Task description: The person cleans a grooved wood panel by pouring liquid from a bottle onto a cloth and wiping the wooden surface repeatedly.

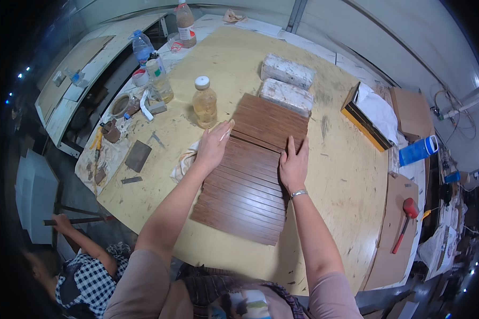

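Note:
Dark brown grooved wooden panels lie on the yellowish work table. A narrow dark gap parts the smaller far panel (271,119) from the larger near panel (245,191). My left hand (214,144) rests at the left end of this gap, its fingers stretched out over the edge; a small pale spot shows by the fingers, too small to name. At the right end, my right hand (294,166) lies on the edge with fingers spread. Two whitish wrapped blocks (287,95) touch or nearly touch the far panel. A crumpled cloth (186,162) sits beside my left forearm.
A capped bottle of yellowish liquid (205,103) stands left of the panels. Several bottles and small tools crowd the table's left edge. Farther right are a black-and-yellow box (364,125), a blue bottle (418,150) and a red mallet (410,210). Another person's hand (63,223) grips a dark stick.

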`<state>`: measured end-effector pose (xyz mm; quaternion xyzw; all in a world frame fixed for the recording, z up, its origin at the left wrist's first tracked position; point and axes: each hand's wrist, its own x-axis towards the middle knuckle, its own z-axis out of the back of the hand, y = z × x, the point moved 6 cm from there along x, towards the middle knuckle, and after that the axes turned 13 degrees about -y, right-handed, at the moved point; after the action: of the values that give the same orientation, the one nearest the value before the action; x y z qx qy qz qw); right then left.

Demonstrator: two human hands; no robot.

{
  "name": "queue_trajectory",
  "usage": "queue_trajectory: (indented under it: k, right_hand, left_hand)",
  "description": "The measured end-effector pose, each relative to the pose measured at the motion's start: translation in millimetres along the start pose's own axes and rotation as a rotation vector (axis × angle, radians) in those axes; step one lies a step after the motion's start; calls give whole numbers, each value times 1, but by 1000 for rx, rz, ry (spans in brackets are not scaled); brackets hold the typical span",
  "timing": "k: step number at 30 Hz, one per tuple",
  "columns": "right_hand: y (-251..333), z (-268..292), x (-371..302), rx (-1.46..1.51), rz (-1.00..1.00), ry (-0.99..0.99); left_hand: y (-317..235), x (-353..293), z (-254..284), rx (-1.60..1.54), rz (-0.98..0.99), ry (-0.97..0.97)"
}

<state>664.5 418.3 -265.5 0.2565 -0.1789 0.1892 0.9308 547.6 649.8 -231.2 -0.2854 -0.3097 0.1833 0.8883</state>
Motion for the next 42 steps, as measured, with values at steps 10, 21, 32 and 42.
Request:
queue_trajectory:
  k: [10,21,32,42]
  right_hand:
    - [14,-15,13,-132,132,58]
    - [9,-20,25,-140,141,43]
    - [11,-20,28,-170,112,84]
    - [14,-25,27,-192,121,93]
  left_hand:
    - [-3,-17,-35,196,-295,277]
    - [0,-8,-43,73,-371,291]
    - [-12,-16,-39,73,-513,204]
    - [-63,-3,-61,135,-491,303]
